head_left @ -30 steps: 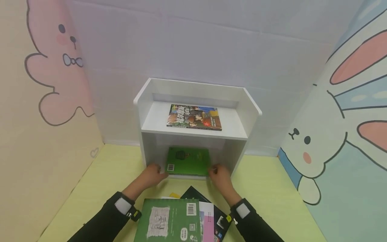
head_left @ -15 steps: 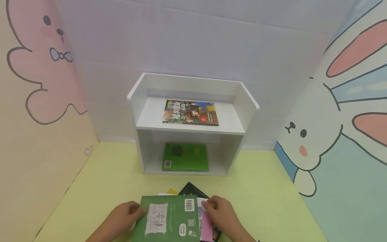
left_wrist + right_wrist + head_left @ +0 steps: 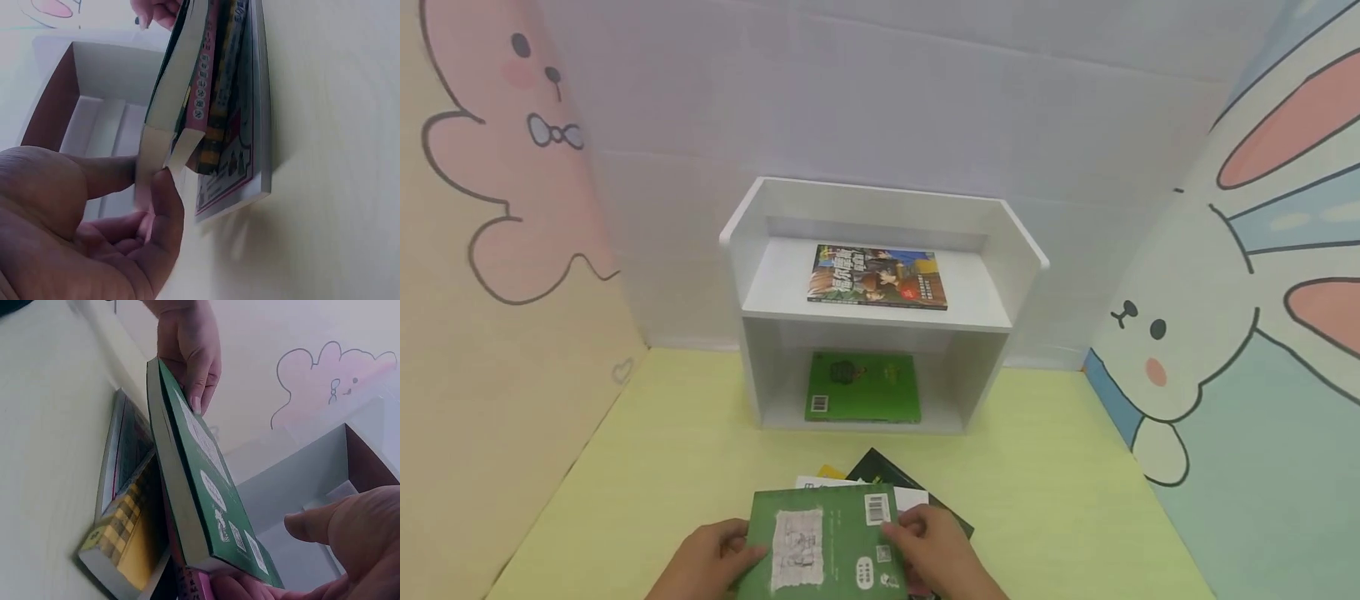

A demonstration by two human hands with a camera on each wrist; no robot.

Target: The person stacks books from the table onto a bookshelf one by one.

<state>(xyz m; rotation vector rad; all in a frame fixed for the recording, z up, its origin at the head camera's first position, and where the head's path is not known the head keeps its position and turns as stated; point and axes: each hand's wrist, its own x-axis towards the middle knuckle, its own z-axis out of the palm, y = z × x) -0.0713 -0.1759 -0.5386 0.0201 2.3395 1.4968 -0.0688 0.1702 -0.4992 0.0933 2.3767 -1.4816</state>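
Note:
My left hand [image 3: 707, 558] pinches the left edge of a thick green book [image 3: 827, 542], thumb on its cover and fingers below. Its pages and this grip show in the left wrist view. My right hand [image 3: 936, 554] is at the book's right edge; the right wrist view shows its fingers curled underneath and the thumb [image 3: 309, 526] raised off the cover. The book is tilted over a loose pile. In that pile are a pink-spined book [image 3: 201, 81], a yellow checkered book [image 3: 122, 540] and a black book [image 3: 880, 467].
Behind the pile stands a white two-tier shelf [image 3: 748, 333]. A colorful comic-style book [image 3: 877, 277] lies on its upper board, and a bright green book [image 3: 862, 387] lies in the lower compartment. Walls painted with cartoon animals enclose the yellow tabletop [image 3: 1060, 483].
Both hands have drawn back from the bright green book in the shelf to the pile. They now hold the thick green book, which has shifted slightly right, showing more white book behind it.

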